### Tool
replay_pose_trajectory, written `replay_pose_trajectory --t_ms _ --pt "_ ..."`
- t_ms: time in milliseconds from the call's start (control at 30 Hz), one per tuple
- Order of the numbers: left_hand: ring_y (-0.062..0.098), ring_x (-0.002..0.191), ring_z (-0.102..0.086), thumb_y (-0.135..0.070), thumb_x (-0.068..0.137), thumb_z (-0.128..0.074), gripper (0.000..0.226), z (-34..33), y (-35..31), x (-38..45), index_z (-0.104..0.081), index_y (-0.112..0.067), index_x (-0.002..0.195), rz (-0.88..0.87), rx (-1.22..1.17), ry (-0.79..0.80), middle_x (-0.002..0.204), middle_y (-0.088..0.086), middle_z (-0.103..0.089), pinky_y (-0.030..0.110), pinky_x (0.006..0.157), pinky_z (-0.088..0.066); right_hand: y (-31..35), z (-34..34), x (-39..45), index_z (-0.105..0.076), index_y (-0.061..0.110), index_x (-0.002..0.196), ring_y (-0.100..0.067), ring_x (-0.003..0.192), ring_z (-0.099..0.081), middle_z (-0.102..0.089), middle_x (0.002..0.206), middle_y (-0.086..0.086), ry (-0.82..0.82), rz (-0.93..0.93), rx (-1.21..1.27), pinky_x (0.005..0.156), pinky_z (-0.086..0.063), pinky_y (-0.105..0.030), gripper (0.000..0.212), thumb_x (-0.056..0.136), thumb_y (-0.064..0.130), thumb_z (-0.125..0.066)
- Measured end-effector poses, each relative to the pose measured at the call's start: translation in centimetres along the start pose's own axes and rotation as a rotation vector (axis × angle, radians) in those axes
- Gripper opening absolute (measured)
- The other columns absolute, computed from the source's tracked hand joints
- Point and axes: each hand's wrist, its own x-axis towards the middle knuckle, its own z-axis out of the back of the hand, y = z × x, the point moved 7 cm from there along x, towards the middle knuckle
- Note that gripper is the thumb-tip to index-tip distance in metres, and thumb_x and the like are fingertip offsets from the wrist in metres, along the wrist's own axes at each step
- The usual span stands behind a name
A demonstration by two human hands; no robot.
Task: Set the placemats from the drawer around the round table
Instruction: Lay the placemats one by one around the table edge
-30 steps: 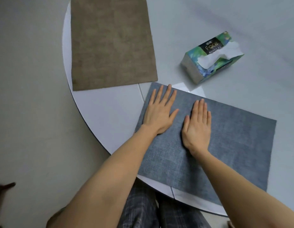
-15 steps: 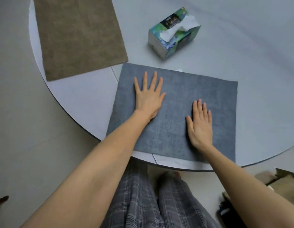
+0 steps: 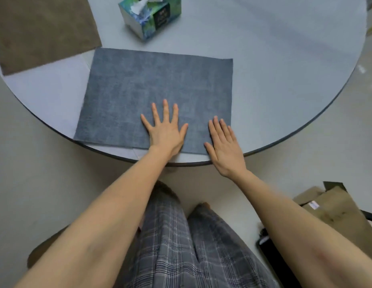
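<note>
A: Which step is being worked on here?

B: The person is settling the grey mat at the near edge of the table. The left hand is lying flat on the mat's near middle, fingers straight and spread, gripping nothing. The right hand is lying flat at the mat's near right corner, fingers straight and together, with its heel hanging past the table's rim.

A: So neither hand is grasping the mat?

B: No, both are only pressing on it with open palms. I'm judging this as smoothing or squaring it, not carrying it.

A: Where is the mat sitting, exactly?

B: It is lying flat on the table, with its near edge almost at the rim. Its left near corner is reaching the rim. A brown mat is lying further round on the left, close but apart. A tissue box is standing just beyond the grey mat's far edge.

A: And what is the next move asking for?

B: I'm guessing both palms are about to lift straight off, so the mat does not drag. Then more mats are needing fetching for the bare right side.
</note>
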Motion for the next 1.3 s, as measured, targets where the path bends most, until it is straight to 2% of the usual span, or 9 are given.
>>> replay_pose_trajectory --t_ms 167,333,433,533,633,700,800,967,1300 --pt "0.037 0.145 0.018 -0.07 0.091 -0.015 0.083 -1.1 -0.9 -1.0 0.013 -0.022 0.153 0.068 -0.062 -0.051 0.16 0.007 0.02 0.07 0.109 0.005 -0.2 2.1 3.3 -0.019 0.007 0.151 -0.022 0.148 -0.007 -0.013 0.159 -0.01 -0.074 -0.01 0.088 0.12 0.001 -0.033 0.066 0.096 0.045 -0.016" --pt "0.036 0.145 0.021 -0.071 0.09 -0.015 0.084 -1.1 -0.9 -0.7 0.015 -0.023 0.152 0.064 -0.059 -0.051 0.159 0.006 0.022 0.068 0.109 0.009 -0.2 0.2 3.2 -0.019 0.006 0.151 -0.023 0.148 -0.012 -0.016 0.159 -0.011 -0.013 0.054 0.004 0.121 -0.007 -0.037 0.07 0.097 0.051 -0.022" --pt "0.038 0.145 0.018 -0.071 0.09 -0.017 0.085 -0.5 -1.1 -0.8 0.014 -0.022 0.152 0.063 -0.032 0.034 0.159 0.007 0.021 0.068 0.11 0.004 -0.6 -0.2 -0.3 -0.016 0.006 0.151 -0.022 0.148 -0.011 -0.014 0.159 -0.011 0.05 0.12 -0.02 0.121 -0.005 -0.036 0.068 0.098 0.048 -0.023" --pt "0.045 0.144 -0.002 -0.067 0.092 -0.029 0.083 1.4 -1.3 -0.2 -0.003 -0.018 0.153 0.066 0.023 0.12 0.16 0.014 0.003 0.063 0.111 -0.015 -1.5 0.0 -2.9 -0.018 0.008 0.151 -0.021 0.148 -0.011 -0.013 0.159 -0.009 0.133 0.249 -0.011 0.12 -0.006 -0.035 0.067 0.099 0.048 -0.025" --pt "0.042 0.126 -0.038 -0.05 0.093 -0.045 0.061 4.9 -2.0 1.1 -0.033 -0.013 0.139 0.028 0.091 0.087 0.144 0.017 -0.032 0.047 0.096 -0.04 -2.9 2.8 -2.1 -0.04 0.007 0.144 -0.023 0.14 -0.036 -0.037 0.151 -0.01 0.158 0.349 0.07 0.117 -0.017 -0.032 0.059 0.101 0.043 -0.022" --pt "0.037 0.122 -0.045 -0.04 0.095 -0.047 0.047 6.8 -2.8 2.3 -0.044 -0.01 0.131 0.003 0.13 0.112 0.135 0.015 -0.044 0.043 0.093 -0.042 -4.4 6.2 0.3 -0.054 0.005 0.13 -0.028 0.122 -0.055 -0.056 0.135 -0.012 0.019 0.305 0.126 0.107 -0.033 -0.034 0.05 0.1 0.035 -0.029" --pt "0.033 0.124 -0.05 -0.038 0.097 -0.044 0.043 10.1 -5.9 5.2 -0.052 -0.009 0.128 -0.095 0.156 0.16 0.133 0.013 -0.052 0.04 0.096 -0.042 -6.8 11.6 5.2 -0.057 0.008 0.123 -0.029 0.107 -0.059 -0.062 0.123 -0.008 -0.12 0.104 0.219 0.088 -0.041 -0.035 0.034 0.099 0.023 -0.039" --pt "0.029 0.123 -0.051 -0.04 0.097 -0.044 0.042 16.0 -12.0 9.4 -0.052 -0.014 0.129 -0.21 -0.057 0.163 0.135 0.008 -0.054 0.037 0.094 -0.042 -10.8 15.2 12.2 -0.057 0.015 0.122 -0.022 0.106 -0.059 -0.062 0.121 0.0 -0.068 -0.117 0.327 0.084 -0.044 -0.034 0.03 0.099 0.024 -0.039" --pt "0.026 0.114 -0.055 -0.037 0.096 -0.044 0.038 20.9 -18.6 15.6 -0.054 -0.019 0.127 -0.106 -0.167 0.083 0.128 0.002 -0.058 0.035 0.088 -0.043 -20.3 21.8 19.4 -0.064 0.014 0.098 -0.024 0.088 -0.062 -0.07 0.095 -0.001 -0.032 -0.099 0.393 0.074 -0.049 -0.035 0.023 0.094 0.022 -0.042"
